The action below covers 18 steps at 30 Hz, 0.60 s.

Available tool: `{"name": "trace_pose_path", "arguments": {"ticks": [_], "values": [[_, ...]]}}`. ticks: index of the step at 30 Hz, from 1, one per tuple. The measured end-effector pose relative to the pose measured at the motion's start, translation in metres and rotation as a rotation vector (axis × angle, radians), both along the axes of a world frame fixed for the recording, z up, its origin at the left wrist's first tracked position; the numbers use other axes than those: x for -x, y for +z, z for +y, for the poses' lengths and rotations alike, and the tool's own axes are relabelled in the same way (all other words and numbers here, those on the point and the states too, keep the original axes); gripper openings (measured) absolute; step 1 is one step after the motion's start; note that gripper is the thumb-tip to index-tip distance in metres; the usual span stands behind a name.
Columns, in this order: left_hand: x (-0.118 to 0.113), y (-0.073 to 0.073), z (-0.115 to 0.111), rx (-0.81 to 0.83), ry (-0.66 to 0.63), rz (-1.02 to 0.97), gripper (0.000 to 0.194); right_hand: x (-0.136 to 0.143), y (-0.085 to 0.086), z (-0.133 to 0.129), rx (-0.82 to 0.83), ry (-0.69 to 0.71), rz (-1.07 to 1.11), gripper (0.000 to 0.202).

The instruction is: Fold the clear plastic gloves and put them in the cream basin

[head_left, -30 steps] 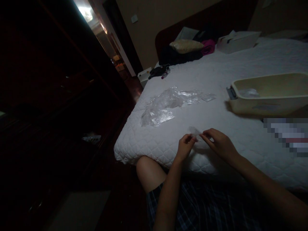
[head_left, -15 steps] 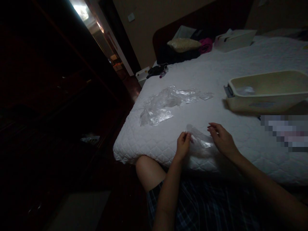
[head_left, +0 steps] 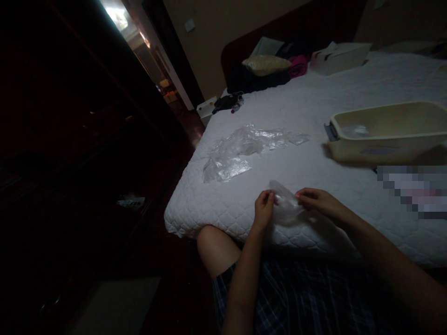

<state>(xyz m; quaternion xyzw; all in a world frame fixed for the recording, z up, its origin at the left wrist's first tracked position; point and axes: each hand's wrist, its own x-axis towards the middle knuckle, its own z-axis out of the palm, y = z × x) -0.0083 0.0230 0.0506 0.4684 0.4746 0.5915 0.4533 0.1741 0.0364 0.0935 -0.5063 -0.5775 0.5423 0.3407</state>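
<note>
A clear plastic bag (head_left: 285, 204) is stretched between my two hands, just over the near edge of the bed. My left hand (head_left: 264, 208) pinches its left side between thumb and fingers. On the other side, my right hand (head_left: 319, 201) is closed with the fingertips together on the bag's right edge. Farther up the bed, several crumpled clear plastic bags (head_left: 240, 146) lie in a loose, shiny heap.
A cream plastic bin (head_left: 387, 146) with a grey latch stands on the white quilted bed (head_left: 300, 104) at right, clear plastic inside. A white box (head_left: 338, 58), a beige pillow (head_left: 266, 65) and a rolled pink cloth (head_left: 298, 66) are near the headboard. Dark items (head_left: 226, 103) lie by the far-left edge.
My right hand has come down and inward, its fingers closing on the right side of the bag. The left hand keeps its pinch, almost in the same place.
</note>
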Motion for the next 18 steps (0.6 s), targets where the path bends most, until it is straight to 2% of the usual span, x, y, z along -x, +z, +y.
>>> {"name": "trace_pose_path", "arguments": {"ticks": [3, 6, 9, 13, 18], "values": [[0.001, 0.0, 0.001, 0.026, 0.005, -0.039, 0.04, -0.004, 0.001, 0.004, -0.107, -0.128, -0.017, 0.046], [0.002, 0.0, 0.002, 0.037, 0.012, -0.069, 0.04, -0.009, 0.004, 0.008, -0.234, -0.353, 0.012, 0.037], [0.002, 0.0, 0.001, 0.036, 0.007, -0.084, 0.04, -0.011, 0.01, 0.009, -0.296, -0.549, 0.133, 0.032], [0.001, -0.001, 0.002, 0.077, -0.005, -0.073, 0.04, -0.01, 0.019, 0.005, -0.38, -0.662, 0.278, 0.03], [-0.001, -0.006, 0.003, 0.098, -0.056, -0.011, 0.038, -0.01, 0.022, 0.0, -0.399, -0.704, 0.182, 0.026]]}}
